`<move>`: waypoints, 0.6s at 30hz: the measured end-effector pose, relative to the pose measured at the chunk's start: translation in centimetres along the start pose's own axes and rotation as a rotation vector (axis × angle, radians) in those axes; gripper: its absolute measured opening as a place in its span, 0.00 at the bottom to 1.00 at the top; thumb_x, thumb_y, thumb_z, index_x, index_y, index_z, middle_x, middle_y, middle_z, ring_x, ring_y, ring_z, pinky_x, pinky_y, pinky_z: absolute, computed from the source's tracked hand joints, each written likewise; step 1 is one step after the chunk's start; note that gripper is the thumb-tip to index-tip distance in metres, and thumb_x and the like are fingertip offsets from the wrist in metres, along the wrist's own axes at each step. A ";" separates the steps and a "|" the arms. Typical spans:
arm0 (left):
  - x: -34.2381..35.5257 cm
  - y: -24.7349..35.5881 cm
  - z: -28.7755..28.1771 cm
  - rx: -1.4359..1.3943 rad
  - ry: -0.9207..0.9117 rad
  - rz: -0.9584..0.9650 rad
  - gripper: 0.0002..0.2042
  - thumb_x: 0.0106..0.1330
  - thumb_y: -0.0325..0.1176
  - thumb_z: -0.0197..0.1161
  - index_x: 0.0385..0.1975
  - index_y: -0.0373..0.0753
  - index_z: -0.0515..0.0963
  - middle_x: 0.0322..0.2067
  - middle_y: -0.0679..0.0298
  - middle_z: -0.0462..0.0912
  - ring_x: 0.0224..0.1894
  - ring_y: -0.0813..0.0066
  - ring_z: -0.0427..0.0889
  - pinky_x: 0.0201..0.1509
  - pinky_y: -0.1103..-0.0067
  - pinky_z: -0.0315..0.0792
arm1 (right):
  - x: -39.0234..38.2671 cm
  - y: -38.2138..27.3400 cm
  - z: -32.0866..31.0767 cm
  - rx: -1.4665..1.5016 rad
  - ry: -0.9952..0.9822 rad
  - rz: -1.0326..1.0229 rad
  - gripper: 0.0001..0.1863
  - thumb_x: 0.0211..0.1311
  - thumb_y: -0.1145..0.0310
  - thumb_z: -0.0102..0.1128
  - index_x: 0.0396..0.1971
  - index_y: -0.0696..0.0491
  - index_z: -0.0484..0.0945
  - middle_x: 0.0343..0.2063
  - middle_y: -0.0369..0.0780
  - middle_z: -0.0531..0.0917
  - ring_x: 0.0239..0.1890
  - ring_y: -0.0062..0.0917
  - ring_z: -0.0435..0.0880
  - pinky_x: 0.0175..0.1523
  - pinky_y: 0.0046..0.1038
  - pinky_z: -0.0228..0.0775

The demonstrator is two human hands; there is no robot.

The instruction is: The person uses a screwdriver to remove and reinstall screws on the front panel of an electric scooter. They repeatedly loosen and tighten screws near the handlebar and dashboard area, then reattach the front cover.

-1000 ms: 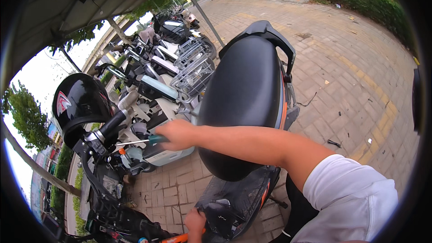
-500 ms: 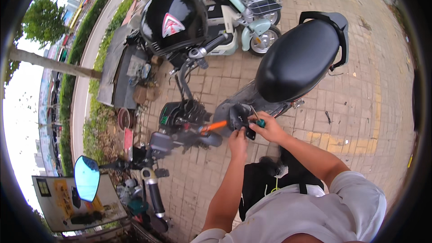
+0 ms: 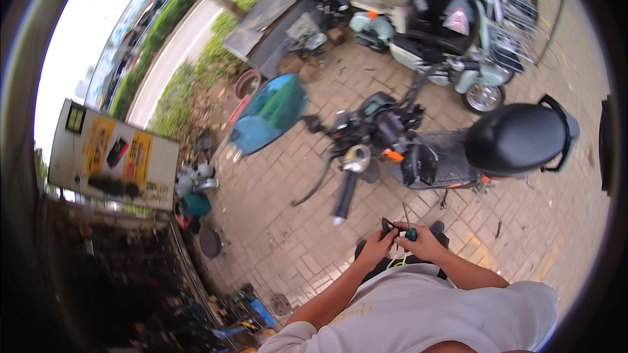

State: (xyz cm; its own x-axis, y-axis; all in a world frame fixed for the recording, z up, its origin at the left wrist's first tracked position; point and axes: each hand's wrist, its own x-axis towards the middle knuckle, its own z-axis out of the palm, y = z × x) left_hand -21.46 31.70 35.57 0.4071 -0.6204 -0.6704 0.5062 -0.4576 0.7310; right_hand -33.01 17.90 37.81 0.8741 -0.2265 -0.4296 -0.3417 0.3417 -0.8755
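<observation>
In front of my waist, my right hand (image 3: 425, 243) is closed around a screwdriver with a green handle (image 3: 411, 234), its thin shaft pointing up and away. Close beside it, my left hand (image 3: 375, 248) pinches a small black piece (image 3: 386, 225) whose exact kind I cannot make out. The fingertips of both hands nearly meet. Beyond them stands an electric scooter with a black seat (image 3: 517, 136) and a dark handlebar grip (image 3: 345, 197). A glossy black part (image 3: 419, 165) sits on its footboard, apart from my hands.
A blue-tinted mirror (image 3: 271, 114) juts out beside the handlebar. Farther off are a black helmet (image 3: 441, 16) and parked light-green scooters. At left stand a poster board (image 3: 114, 157), a round stool (image 3: 210, 243) and a dark area crowded with tools.
My view has swung left, and the scooter appears farther off. Both hands have drawn back from the black part on the footboard toward my waist. The screwdriver stays in my right hand.
</observation>
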 end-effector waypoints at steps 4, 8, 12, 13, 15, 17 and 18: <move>-4.0 -3.4 -10.2 0.316 0.353 0.206 0.20 0.72 0.48 0.46 0.30 0.37 0.74 0.18 0.66 0.73 0.22 0.75 0.71 0.25 0.77 0.63 | 5.4 -0.6 10.7 -0.368 -0.179 -0.310 0.23 0.59 0.66 0.65 0.53 0.58 0.74 0.41 0.43 0.82 0.41 0.24 0.79 0.48 0.23 0.69; -10.2 -4.2 -21.1 -0.976 0.455 0.418 0.20 0.70 0.47 0.44 0.23 0.40 0.73 0.16 0.60 0.74 0.23 0.68 0.76 0.29 0.73 0.68 | 10.6 -3.6 22.0 -0.430 -0.219 -0.596 0.15 0.55 0.70 0.66 0.42 0.57 0.79 0.36 0.46 0.80 0.38 0.34 0.80 0.44 0.29 0.71; -18.9 -2.5 -28.2 -1.470 0.409 0.973 0.19 0.70 0.42 0.41 0.39 0.33 0.74 0.39 0.55 0.80 0.45 0.60 0.78 0.53 0.67 0.71 | 12.1 -7.4 32.4 -0.466 -0.522 -0.706 0.09 0.53 0.74 0.66 0.35 0.57 0.79 0.30 0.42 0.78 0.30 0.30 0.77 0.37 0.28 0.69; -20.8 -2.2 -28.5 -1.506 0.439 1.049 0.19 0.70 0.42 0.41 0.40 0.32 0.74 0.44 0.54 0.79 0.49 0.59 0.77 0.57 0.66 0.69 | 11.8 -7.7 34.7 -0.435 -0.619 -0.720 0.08 0.53 0.75 0.66 0.34 0.57 0.79 0.30 0.41 0.78 0.28 0.29 0.77 0.36 0.27 0.68; -23.8 -2.1 -27.7 -1.539 0.530 1.190 0.19 0.70 0.41 0.40 0.42 0.31 0.73 0.52 0.53 0.76 0.55 0.58 0.74 0.63 0.64 0.66 | 10.6 -7.4 39.1 -0.453 -0.743 -0.761 0.08 0.52 0.74 0.65 0.34 0.55 0.80 0.29 0.40 0.78 0.28 0.33 0.77 0.34 0.27 0.70; -26.8 -3.3 -25.2 -1.499 0.651 1.343 0.19 0.71 0.40 0.39 0.42 0.31 0.73 0.58 0.51 0.71 0.60 0.58 0.71 0.67 0.64 0.62 | 8.6 -6.0 42.2 -0.427 -0.890 -0.792 0.09 0.50 0.74 0.65 0.34 0.54 0.80 0.29 0.40 0.78 0.27 0.35 0.78 0.33 0.29 0.71; -28.3 -4.1 -23.6 -1.496 0.716 1.362 0.19 0.72 0.40 0.39 0.44 0.32 0.73 0.61 0.52 0.68 0.60 0.62 0.70 0.68 0.66 0.60 | 7.5 -5.1 43.7 -0.392 -0.965 -0.804 0.11 0.49 0.75 0.64 0.35 0.53 0.81 0.29 0.39 0.78 0.27 0.36 0.78 0.33 0.29 0.71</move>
State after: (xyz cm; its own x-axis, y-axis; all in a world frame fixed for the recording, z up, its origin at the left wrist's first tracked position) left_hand -17.08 66.16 48.52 0.9039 0.4061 -0.1342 -0.3554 0.8877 0.2926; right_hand -9.65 54.29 48.74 0.7164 0.5534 0.4249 0.4523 0.0952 -0.8867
